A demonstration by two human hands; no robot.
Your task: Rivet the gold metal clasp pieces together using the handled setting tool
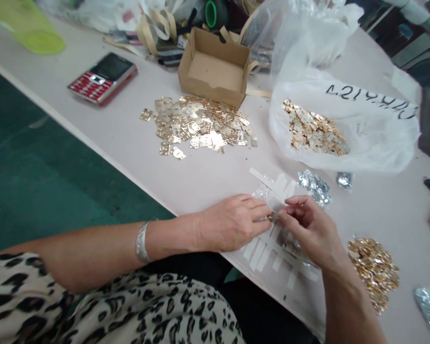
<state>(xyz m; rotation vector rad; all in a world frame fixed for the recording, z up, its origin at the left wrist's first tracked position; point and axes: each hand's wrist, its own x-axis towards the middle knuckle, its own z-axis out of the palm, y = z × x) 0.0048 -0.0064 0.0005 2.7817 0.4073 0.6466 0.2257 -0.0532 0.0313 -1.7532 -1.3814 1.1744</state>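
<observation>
Sleeve: leopard-print fabric [93, 306] fills the lower left corner, over the person's forearm, with a silver bangle [142, 241] around the wrist.

Left hand [229, 223]: fingers pressed together, reaching right, the tips pinching a small gold piece [271, 218].

Right hand [310, 229]: fingers curled inward, the tips meeting the same small gold piece from the other side; how firmly they grip it is hidden.

Under the hands: white paper strips [268, 253] lie in a crossed tangle on the pale surface [129, 167], with a scrap of clear plastic [261, 191] at their far end.

Right of the hands: loose silver discs [313, 187] lie just beyond the right hand, beside a small clear packet of silver pieces [345, 180]. Nearer the edge is a heap of gold pieces [374, 272], and a clear sachet of silver pieces [429, 310] sits near the corner.

Further out: gold metal plates [197, 125] lie spread in a pile, just in front of an open cardboard box [213, 67]. More plates fill a white plastic bag [344, 138] marked in black pen.

Far left: a red mobile phone [102, 78] lies on the surface, and green flooring [39, 157] shows beyond its edge.
</observation>
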